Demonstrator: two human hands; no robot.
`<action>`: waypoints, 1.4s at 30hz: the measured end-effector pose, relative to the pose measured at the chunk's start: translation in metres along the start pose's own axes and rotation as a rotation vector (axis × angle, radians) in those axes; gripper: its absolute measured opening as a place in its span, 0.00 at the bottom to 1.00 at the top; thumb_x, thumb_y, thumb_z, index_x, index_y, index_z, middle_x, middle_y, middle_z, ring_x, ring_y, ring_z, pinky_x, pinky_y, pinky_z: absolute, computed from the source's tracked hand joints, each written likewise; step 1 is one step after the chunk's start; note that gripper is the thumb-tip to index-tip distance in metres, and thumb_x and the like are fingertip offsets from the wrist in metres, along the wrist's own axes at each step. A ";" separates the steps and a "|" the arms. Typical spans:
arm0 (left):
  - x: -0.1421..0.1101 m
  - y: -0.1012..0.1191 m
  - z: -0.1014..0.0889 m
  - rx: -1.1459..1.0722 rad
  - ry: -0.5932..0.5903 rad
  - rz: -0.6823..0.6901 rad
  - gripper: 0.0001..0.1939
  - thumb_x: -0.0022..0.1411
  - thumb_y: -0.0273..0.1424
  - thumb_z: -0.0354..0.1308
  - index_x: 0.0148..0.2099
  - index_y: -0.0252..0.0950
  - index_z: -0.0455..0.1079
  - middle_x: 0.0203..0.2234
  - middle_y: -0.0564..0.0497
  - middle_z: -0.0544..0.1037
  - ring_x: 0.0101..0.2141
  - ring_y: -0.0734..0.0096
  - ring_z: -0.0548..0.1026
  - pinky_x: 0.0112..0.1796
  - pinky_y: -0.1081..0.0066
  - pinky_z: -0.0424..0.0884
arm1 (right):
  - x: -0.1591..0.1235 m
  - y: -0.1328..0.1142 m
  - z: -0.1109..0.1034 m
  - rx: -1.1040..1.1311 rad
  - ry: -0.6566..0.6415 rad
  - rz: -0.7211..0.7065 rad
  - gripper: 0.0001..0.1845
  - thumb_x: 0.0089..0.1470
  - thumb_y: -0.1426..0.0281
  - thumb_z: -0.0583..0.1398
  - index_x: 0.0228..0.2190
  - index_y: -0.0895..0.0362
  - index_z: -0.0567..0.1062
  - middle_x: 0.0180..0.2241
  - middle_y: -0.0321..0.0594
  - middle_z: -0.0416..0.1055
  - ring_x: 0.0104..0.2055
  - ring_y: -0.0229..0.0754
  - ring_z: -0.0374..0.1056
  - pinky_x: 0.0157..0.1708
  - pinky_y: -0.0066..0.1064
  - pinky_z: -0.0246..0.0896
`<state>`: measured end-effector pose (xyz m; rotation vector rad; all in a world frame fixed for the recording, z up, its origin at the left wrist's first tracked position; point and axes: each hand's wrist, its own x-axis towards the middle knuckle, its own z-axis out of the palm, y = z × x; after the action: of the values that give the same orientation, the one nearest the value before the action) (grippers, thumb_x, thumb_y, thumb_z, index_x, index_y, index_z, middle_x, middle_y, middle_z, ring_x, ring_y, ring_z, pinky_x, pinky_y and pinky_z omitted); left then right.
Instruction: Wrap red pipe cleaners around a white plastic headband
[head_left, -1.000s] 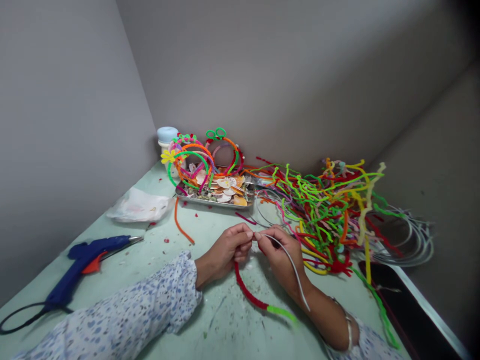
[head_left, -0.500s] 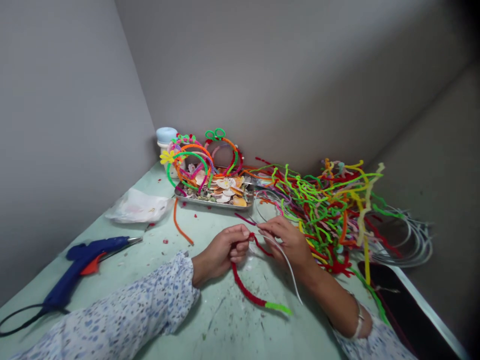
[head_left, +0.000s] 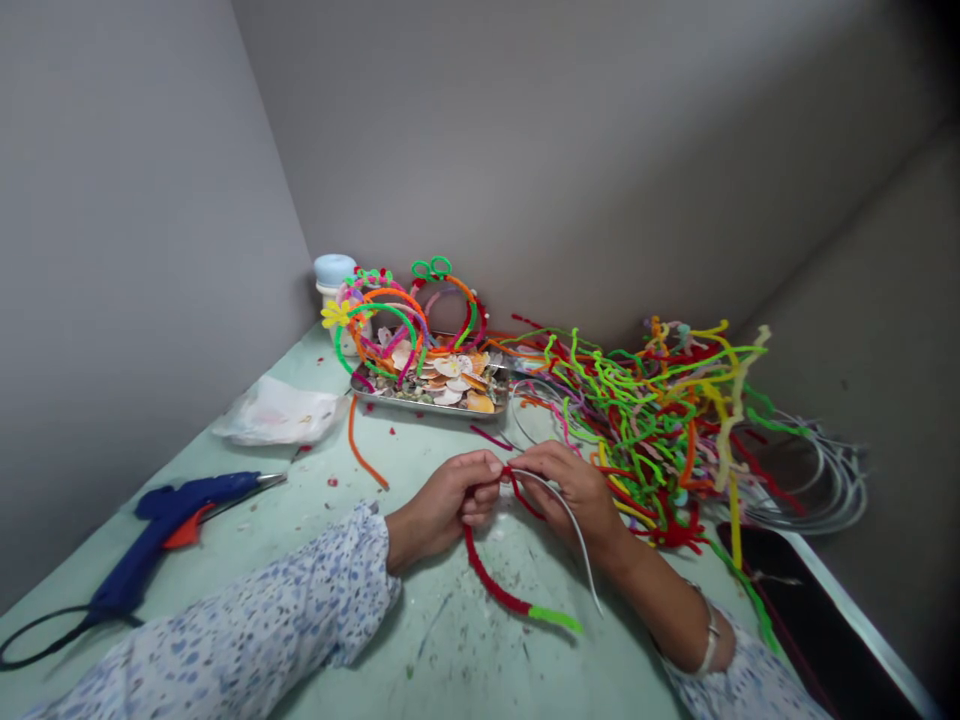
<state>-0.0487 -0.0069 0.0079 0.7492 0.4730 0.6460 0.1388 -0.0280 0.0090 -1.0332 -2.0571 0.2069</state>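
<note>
Between my hands is a thin curved headband (head_left: pixel 577 525), its right half bare and greyish white. Red pipe cleaner (head_left: pixel 487 578) covers its left half, which hangs below my left hand, and bright green fuzz (head_left: pixel 555 618) covers that end. My left hand (head_left: pixel 446 505) is closed in a pinch around the wrapped part near the middle. Close against it, my right hand (head_left: pixel 574 490) pinches at the red pipe cleaner where the wrapping meets the bare band. A loose red length loops down beneath the right fingers. Those fingertips partly hide the grip.
A blue glue gun (head_left: pixel 172 530) lies at left, near a clear plastic bag (head_left: pixel 281 412). Behind stands a metal tray (head_left: pixel 427 408) of shells with finished headbands (head_left: pixel 386 300). Piled pipe cleaners (head_left: pixel 637 420), bare bands (head_left: pixel 832 500) and a dark phone-like slab (head_left: pixel 802 610) are at right.
My right hand has moved slightly left and down, its fingertips now against my left fingers at the wrapping. The left hand has barely moved.
</note>
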 end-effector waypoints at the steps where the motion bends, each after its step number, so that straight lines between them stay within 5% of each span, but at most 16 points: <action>1: 0.000 0.000 0.000 -0.001 0.005 0.004 0.07 0.59 0.28 0.54 0.30 0.34 0.58 0.17 0.61 0.52 0.16 0.85 0.46 0.17 0.79 0.40 | 0.000 0.000 0.000 0.003 -0.001 0.003 0.10 0.57 0.73 0.57 0.40 0.54 0.75 0.36 0.41 0.73 0.38 0.40 0.70 0.39 0.32 0.66; 13: 0.004 0.000 -0.002 0.032 0.063 0.055 0.10 0.59 0.30 0.58 0.32 0.35 0.58 0.16 0.62 0.49 0.17 0.84 0.44 0.17 0.79 0.40 | -0.004 -0.004 0.005 0.050 -0.019 0.112 0.05 0.57 0.73 0.57 0.35 0.55 0.73 0.30 0.39 0.72 0.32 0.39 0.68 0.33 0.30 0.62; 27: 0.003 0.000 0.000 0.126 0.057 0.026 0.09 0.59 0.33 0.57 0.32 0.34 0.61 0.16 0.61 0.54 0.16 0.85 0.47 0.17 0.78 0.41 | -0.006 -0.011 0.001 0.032 0.087 0.115 0.03 0.55 0.72 0.58 0.32 0.56 0.73 0.27 0.37 0.71 0.29 0.38 0.66 0.31 0.29 0.60; 42: 0.005 -0.003 0.002 0.113 0.051 0.061 0.06 0.57 0.29 0.58 0.33 0.31 0.65 0.18 0.59 0.57 0.18 0.84 0.53 0.21 0.76 0.47 | -0.004 -0.010 0.001 0.039 0.066 0.112 0.04 0.55 0.73 0.57 0.32 0.56 0.73 0.28 0.38 0.72 0.31 0.38 0.68 0.33 0.29 0.62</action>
<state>-0.0431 -0.0058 0.0059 0.8581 0.5383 0.7004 0.1334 -0.0376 0.0105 -1.1171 -1.9310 0.2663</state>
